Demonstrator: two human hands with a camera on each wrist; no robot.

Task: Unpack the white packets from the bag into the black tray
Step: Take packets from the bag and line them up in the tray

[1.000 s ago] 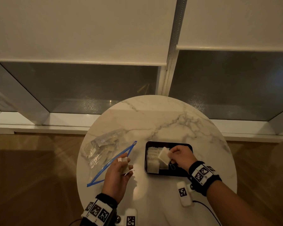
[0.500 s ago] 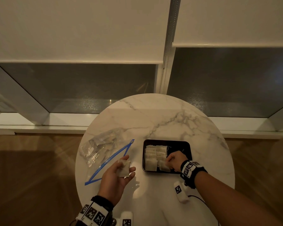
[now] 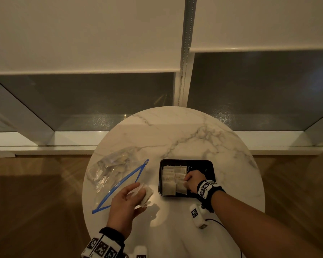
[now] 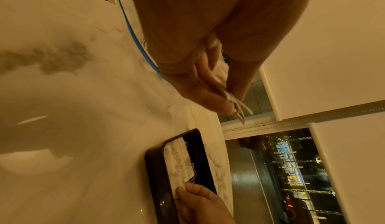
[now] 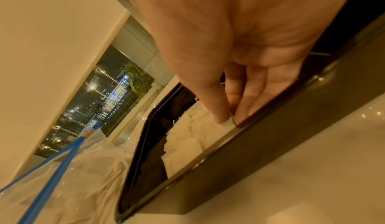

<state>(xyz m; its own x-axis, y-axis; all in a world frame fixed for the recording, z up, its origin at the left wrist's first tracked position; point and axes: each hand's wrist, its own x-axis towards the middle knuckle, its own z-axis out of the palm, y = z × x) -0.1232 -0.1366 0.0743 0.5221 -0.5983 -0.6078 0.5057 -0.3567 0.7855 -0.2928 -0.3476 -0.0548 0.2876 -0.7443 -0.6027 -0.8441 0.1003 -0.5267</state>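
My left hand (image 3: 128, 201) pinched a few white packets (image 3: 145, 194) above the desk (image 3: 175, 138), staged for the next drop. My right hand (image 3: 194, 180) pinched a packet (image 3: 181, 187) at the black tray (image 3: 211, 165) near edge, tucking it beside the rows. Beyond, the bag (image 3: 110, 170) lay open, still holding packets.

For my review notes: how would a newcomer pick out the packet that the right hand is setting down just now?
Find the round marble table, then the black tray on its right half. White packets fill the tray's left side; the packet in question lies at the near end of the second column. It alone has the right hand's fingertips on it; the left hand holds others outside the tray.
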